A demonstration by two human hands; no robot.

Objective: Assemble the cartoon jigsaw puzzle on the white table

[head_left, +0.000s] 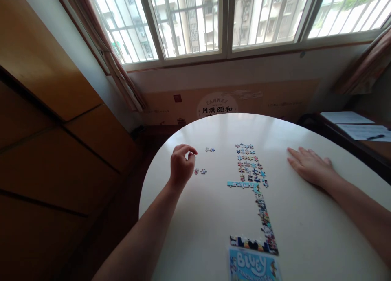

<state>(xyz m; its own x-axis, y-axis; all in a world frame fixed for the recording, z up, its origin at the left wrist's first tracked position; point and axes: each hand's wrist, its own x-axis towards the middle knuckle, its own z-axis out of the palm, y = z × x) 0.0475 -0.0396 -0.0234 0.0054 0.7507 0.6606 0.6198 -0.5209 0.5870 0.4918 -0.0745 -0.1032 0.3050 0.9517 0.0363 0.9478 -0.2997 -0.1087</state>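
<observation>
My left hand [182, 163] is over the left part of the white round table [207, 216], its fingers curled and thumb and forefinger close together. Whatever they may grip is too small to make out. Loose jigsaw pieces [200, 172] lie right beside this hand, and a pair of pieces [210, 150] sits a little farther off. Palm down on the tabletop at the right, my right hand [310, 165] rests with fingers stretched out, holding nothing. Between the hands, several rows of loose jigsaw pieces [248, 161] are laid out. Below them runs a joined puzzle border [265, 220].
A blue "Bluey" picture sheet or box lid [253, 265] lies at the near edge, touching or close to the border's bottom strip. Papers [363, 131] with a pen lie on a side table at right. Wooden cabinets [45, 150] stand left; barred windows [189, 20] are ahead.
</observation>
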